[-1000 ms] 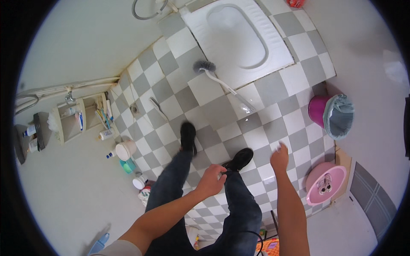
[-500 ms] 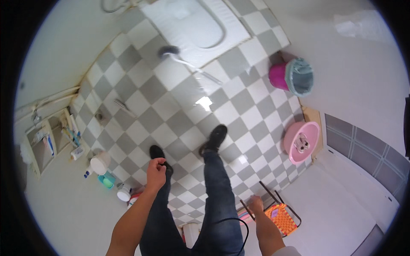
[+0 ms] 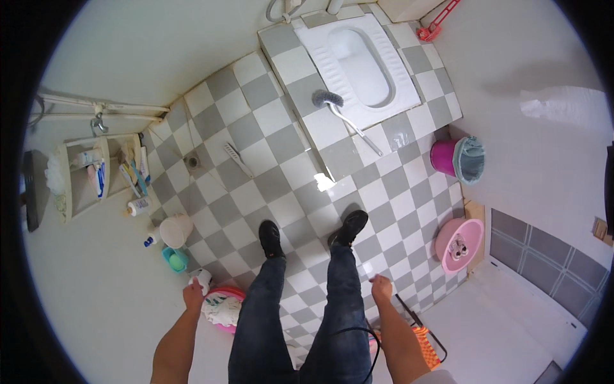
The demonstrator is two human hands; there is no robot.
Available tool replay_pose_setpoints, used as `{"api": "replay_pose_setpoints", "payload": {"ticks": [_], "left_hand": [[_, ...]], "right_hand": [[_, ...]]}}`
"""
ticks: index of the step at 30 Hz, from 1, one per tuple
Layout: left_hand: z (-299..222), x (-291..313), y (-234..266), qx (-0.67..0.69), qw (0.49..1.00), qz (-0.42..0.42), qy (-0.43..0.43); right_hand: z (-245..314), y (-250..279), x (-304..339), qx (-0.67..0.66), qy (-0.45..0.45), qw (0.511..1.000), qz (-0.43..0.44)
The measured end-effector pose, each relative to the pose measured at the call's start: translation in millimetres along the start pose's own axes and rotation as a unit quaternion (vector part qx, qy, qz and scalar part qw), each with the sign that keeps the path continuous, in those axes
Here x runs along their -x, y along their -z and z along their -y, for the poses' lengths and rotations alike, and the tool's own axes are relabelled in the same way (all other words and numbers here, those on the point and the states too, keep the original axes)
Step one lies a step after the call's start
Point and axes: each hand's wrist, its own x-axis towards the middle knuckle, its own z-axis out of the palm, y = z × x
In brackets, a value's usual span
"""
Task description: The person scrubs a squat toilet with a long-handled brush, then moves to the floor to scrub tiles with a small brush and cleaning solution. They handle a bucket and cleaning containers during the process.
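My left hand (image 3: 193, 296) hangs at the left with its fingers loosely curled, and nothing shows in it. Close by it are a white round container (image 3: 203, 279) and a red-pink basin (image 3: 234, 292) with white cloth in it. On the right, my right hand (image 3: 382, 288) is also loosely closed beside my leg, nothing visible in it. An orange woven chair (image 3: 425, 345) with dark legs stands partly behind that forearm. Ahead, a toilet brush (image 3: 348, 123) with a grey head and white handle lies against the edge of the white squat toilet (image 3: 409, 83).
A white flat brush (image 3: 238, 159) lies on the tiled floor near a drain (image 3: 192, 162). A raised step (image 3: 297, 121) carries the toilet. Along the right wall stand a purple bin (image 3: 444, 157) and pink basin (image 3: 441, 246); a shelf (image 3: 83, 208) hangs at left.
The view has shifted, showing more of the toilet and step. My left hand has swung leftward from before my leg toward the containers. My right hand has moved forward, away from the chair.
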Motion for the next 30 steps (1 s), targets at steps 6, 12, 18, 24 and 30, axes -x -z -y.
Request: {"api": "replay_pose_setpoints", "payload": {"ticks": [6, 12, 18, 24, 30], "left_hand": [[-48.9, 30.1, -11.1, -0.112, 0.978, -0.011, -0.174], [-181.8, 63.0, -43.3, 0.259, 0.942, -0.078, -0.197], [-240.5, 122.3, -129.5, 0.371, 0.903, -0.069, -0.206], [-216.8, 119.6, -179.2, 0.423, 0.897, 0.096, -0.084], [-204.3, 43.5, -118.9, 0.406, 0.902, 0.077, -0.124]], "right_hand": [[-23.4, -9.4, 7.5, 0.012, 0.007, 0.986, -0.169], [65.8, -10.7, -53.9, -0.089, 0.109, 0.983, -0.115], [227.3, -61.1, -117.9, 0.006, 0.311, 0.950, -0.001], [429.6, -169.7, -173.3, 0.348, 0.342, 0.864, 0.128], [542.7, -253.3, -261.2, 0.242, 0.418, 0.874, -0.063]]}}
